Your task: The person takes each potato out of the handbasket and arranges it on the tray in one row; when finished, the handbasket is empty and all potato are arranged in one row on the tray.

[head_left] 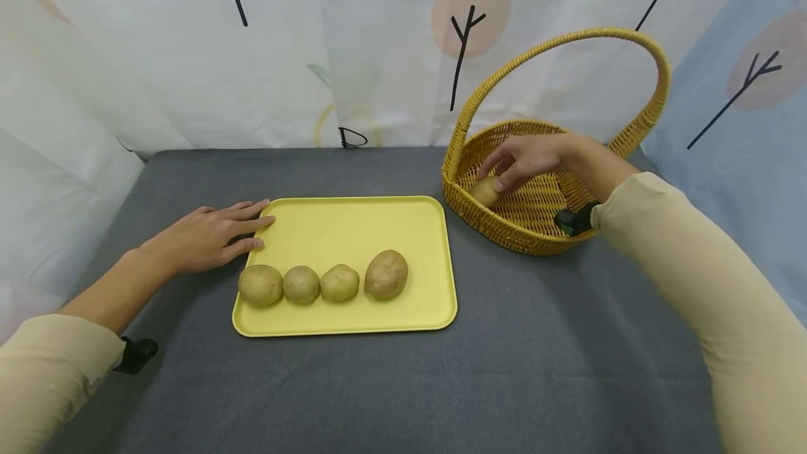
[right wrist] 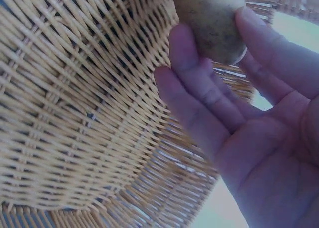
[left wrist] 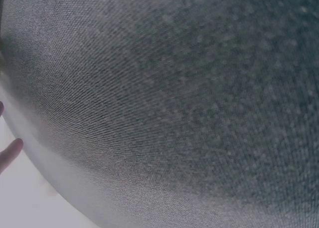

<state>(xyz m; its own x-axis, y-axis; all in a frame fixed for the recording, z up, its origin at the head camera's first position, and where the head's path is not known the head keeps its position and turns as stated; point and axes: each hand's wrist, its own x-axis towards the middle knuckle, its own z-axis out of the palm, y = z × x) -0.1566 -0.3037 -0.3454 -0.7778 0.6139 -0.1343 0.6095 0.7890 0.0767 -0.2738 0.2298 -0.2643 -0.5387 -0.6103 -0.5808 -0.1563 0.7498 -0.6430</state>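
My right hand (head_left: 526, 158) reaches into the wicker basket (head_left: 536, 242) and holds a potato (head_left: 484, 191) by its thumb and fingertips, near the basket's left wall. In the right wrist view the potato (right wrist: 212, 26) sits between the thumb and the fingers, above the woven bottom. My left hand (head_left: 211, 235) lies with spread fingers at the left edge of the yellow tray (head_left: 328, 223), its fingertips on the rim. Along the tray's near side stand several potatoes in a row, from a left one (head_left: 260, 285) to a larger brownish one (head_left: 387, 274).
A tall arched handle (head_left: 586, 35) rises over the basket. Dark grey cloth (head_left: 403, 391) covers the table. Behind it hangs a white curtain (head_left: 378, 40) with printed trees, and a bluish one (head_left: 756, 160) is at the right. A black wrist device (head_left: 576, 219) is on the right wrist.
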